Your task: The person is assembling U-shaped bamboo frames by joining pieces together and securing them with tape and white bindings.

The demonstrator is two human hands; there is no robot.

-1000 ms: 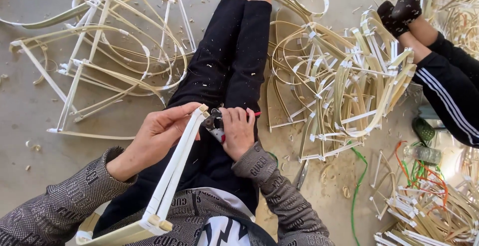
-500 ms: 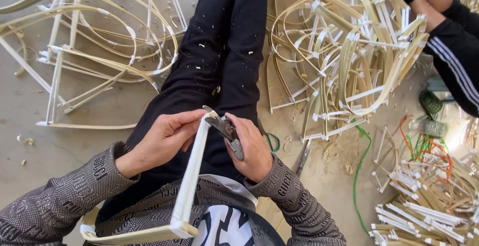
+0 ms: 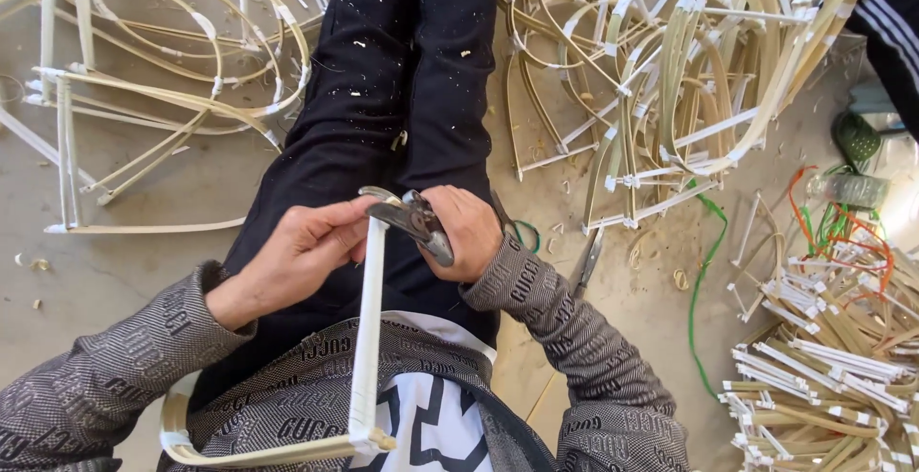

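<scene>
At centre frame our left hand (image 3: 304, 247) pinches the white-wrapped bamboo strip (image 3: 368, 338) steady at its top, so our right hand (image 3: 466, 233), clenched around the pliers (image 3: 414, 221), can bite its tip.

Dull metal pliers (image 3: 414, 221), paper-wrapped matt bamboo strip (image 3: 368, 338).

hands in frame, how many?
2: left hand gripping the top of the white-wrapped bamboo strip; right hand holding metal pliers. The co-worker's hands, top right, are out of view.
</scene>
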